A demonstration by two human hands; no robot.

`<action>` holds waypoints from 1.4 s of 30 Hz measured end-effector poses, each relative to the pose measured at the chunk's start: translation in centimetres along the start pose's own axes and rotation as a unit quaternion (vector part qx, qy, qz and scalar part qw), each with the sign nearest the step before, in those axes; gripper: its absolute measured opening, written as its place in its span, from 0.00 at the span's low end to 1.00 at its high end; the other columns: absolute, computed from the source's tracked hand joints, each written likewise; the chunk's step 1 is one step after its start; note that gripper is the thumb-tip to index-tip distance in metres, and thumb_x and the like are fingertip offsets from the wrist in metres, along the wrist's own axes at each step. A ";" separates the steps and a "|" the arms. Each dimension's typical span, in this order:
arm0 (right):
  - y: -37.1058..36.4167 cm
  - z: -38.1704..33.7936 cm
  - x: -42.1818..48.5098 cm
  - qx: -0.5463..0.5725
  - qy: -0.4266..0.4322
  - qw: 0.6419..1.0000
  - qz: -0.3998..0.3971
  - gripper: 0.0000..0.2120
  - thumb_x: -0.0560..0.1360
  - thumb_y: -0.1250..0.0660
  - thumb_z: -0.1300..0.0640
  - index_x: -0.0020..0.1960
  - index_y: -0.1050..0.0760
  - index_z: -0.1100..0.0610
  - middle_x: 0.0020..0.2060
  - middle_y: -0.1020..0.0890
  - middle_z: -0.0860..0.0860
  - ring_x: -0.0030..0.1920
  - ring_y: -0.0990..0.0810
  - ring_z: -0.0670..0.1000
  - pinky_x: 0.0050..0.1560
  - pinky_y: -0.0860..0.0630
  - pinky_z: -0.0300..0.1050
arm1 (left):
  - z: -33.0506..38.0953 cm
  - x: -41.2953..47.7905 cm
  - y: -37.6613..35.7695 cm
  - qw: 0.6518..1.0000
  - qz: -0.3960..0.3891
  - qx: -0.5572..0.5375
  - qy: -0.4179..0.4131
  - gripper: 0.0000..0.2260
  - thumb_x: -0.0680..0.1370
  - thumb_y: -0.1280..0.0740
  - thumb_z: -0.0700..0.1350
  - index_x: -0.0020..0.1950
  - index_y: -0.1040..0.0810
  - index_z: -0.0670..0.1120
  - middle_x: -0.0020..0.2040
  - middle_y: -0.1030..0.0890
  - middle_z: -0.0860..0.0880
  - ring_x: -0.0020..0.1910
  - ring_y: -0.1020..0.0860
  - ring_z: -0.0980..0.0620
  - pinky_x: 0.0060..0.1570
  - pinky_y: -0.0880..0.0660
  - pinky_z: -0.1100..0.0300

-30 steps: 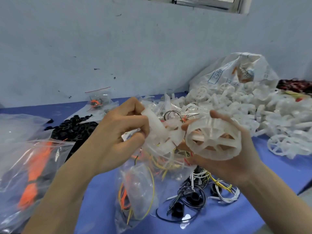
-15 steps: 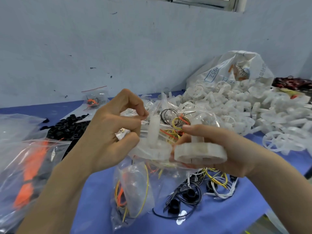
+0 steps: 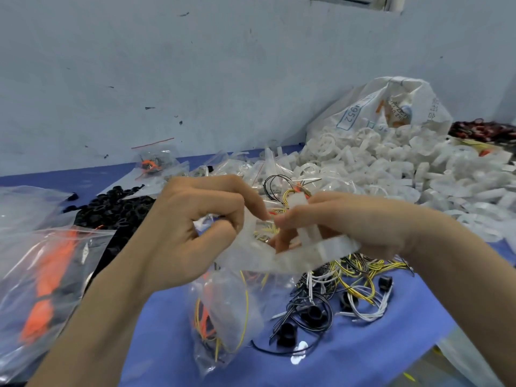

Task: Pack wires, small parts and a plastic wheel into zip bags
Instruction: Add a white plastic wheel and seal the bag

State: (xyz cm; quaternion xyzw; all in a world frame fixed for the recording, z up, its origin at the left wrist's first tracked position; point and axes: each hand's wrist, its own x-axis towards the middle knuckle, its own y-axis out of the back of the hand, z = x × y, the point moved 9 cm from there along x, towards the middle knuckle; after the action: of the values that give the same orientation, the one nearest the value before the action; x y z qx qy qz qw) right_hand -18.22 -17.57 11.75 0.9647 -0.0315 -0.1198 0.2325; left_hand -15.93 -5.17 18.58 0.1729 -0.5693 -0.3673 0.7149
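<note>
My left hand pinches the mouth of a clear zip bag that hangs below it with yellow and orange wires inside. My right hand grips a white plastic wheel by its hub post, with the rim lying flat at the bag's mouth. The picture is blurred there, and I cannot tell how far the wheel is in the bag. Loose wires in black, white and yellow, with small black parts, lie on the blue table under my hands.
A heap of white plastic wheels spills from a big printed sack at the back right. Black rings lie at the left, beside clear bags with orange parts. A small filled zip bag lies near the wall.
My right hand turned the wheel from facing me to lying flat and brought it down and left to the bag's mouth. My left hand kept hold of the bag.
</note>
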 end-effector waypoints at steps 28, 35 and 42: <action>-1.1 -3.6 1.6 0.050 0.070 0.993 0.078 0.20 0.76 0.42 0.37 0.64 0.32 0.43 0.50 0.20 0.49 0.51 0.22 0.51 0.59 0.28 0.52 | 0.1 -0.3 1.8 0.996 0.068 0.051 0.006 0.08 0.75 0.43 0.41 0.41 0.26 0.49 0.44 0.30 0.52 0.41 0.28 0.49 0.38 0.30 0.53; -0.1 -6.3 -1.2 -0.240 0.228 0.941 0.064 0.13 0.71 0.29 0.44 0.42 0.21 0.54 0.35 0.20 0.50 0.39 0.23 0.45 0.46 0.26 0.52 | -1.0 -0.7 3.3 0.993 0.094 0.072 0.011 0.09 0.77 0.41 0.42 0.41 0.23 0.48 0.40 0.29 0.48 0.38 0.29 0.52 0.38 0.35 0.66; 2.5 -4.2 -1.3 -0.161 0.229 0.959 0.047 0.08 0.65 0.23 0.61 0.34 0.21 0.53 0.55 0.20 0.43 0.53 0.21 0.39 0.54 0.26 0.42 | -5.2 -1.2 2.8 0.991 0.088 -0.057 0.080 0.10 0.79 0.40 0.51 0.54 0.20 0.57 0.49 0.24 0.55 0.50 0.25 0.51 0.50 0.32 0.62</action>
State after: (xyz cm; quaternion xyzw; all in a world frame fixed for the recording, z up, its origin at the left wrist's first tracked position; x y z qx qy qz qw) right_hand -18.44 -17.81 16.80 0.9137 -0.0026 0.1119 0.3908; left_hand -10.23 -3.30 18.07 0.1101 -0.5013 -0.3199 0.7964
